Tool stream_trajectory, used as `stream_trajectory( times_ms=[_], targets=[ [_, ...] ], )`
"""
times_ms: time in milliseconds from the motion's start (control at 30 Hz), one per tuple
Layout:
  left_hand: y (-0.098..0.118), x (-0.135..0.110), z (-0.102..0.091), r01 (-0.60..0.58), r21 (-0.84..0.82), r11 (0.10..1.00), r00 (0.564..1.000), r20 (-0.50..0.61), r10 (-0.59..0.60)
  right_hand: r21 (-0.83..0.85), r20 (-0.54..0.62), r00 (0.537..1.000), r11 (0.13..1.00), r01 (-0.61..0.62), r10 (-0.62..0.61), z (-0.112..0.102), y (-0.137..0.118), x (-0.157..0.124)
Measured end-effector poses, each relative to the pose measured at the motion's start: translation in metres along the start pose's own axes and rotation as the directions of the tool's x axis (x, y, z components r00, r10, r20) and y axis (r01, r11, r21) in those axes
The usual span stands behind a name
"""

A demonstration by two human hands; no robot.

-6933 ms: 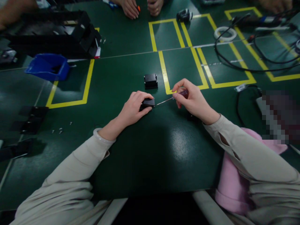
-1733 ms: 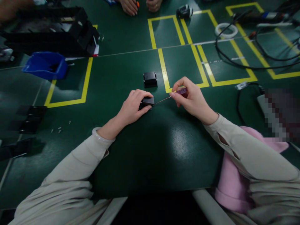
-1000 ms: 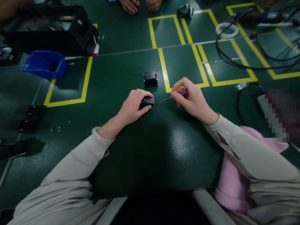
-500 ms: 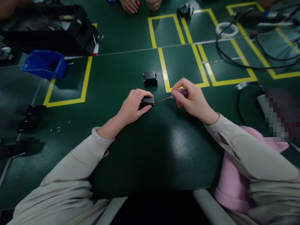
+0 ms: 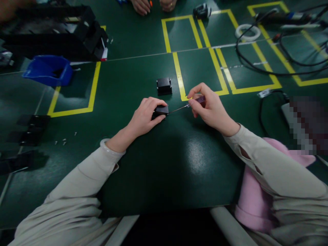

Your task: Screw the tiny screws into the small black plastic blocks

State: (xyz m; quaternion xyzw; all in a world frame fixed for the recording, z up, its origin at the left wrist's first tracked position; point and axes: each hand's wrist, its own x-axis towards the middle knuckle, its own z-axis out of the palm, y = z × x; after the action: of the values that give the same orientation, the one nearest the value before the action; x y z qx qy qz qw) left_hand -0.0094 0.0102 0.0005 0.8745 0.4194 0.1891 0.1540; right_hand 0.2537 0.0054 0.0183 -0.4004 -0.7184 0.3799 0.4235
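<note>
My left hand [image 5: 148,116] grips a small black box-shaped part [image 5: 162,110] on the green table, fingers over its top and thumb along its near side. In my right hand [image 5: 205,104] is a screwdriver [image 5: 200,100] with a dark purplish handle, held between thumb and fingers. Its thin shaft runs left, and the tip meets the right end of the black part; the exact contact is too small to make out. Just beyond stands a second black part [image 5: 164,86], with small shiny screws at its sides.
Several loose screws [image 5: 64,141] and more black parts [image 5: 32,130] lie at left. A blue bin [image 5: 48,70] stands beside a black rack [image 5: 51,41]. Black cables [image 5: 246,61] and a white ring [image 5: 247,32] are at right. Across the table rest another person's hands [image 5: 142,6].
The fingers of my right hand have shifted slightly on the screwdriver handle, the index finger lifting a little. My left hand and the black part have stayed in place.
</note>
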Motion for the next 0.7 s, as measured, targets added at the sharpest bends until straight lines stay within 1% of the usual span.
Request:
stream_trajectory(
  times_ms=[200, 367, 567, 700],
  targets=[
    [-0.0007, -0.0006, -0.0008, -0.004, 0.000, 1.000, 1.000, -0.002, 0.004, -0.007, 0.022, 0.999, 1.000, -0.024, 0.024, -0.0002, -0.0002, 0.0006],
    [-0.0010, -0.0001, -0.0003, -0.009, -0.001, 1.000, 1.000, -0.004, 0.009, -0.010, -0.007, 1.000, 1.000, 0.020, -0.020, 0.0001, 0.0003, 0.0006],
    [-0.0017, -0.0001, 0.0005, -0.019, -0.005, 1.000, 1.000, -0.014, 0.019, 0.013, 0.020, 1.000, 1.000, -0.018, 0.018, 0.0002, 0.0028, 0.0016],
    [-0.0017, -0.0005, 0.0004, -0.027, 0.003, 1.000, 0.999, -0.018, 0.028, 0.025, -0.004, 1.000, 1.000, -0.003, 0.003, 0.0003, 0.0013, 0.0015]
  ],
)
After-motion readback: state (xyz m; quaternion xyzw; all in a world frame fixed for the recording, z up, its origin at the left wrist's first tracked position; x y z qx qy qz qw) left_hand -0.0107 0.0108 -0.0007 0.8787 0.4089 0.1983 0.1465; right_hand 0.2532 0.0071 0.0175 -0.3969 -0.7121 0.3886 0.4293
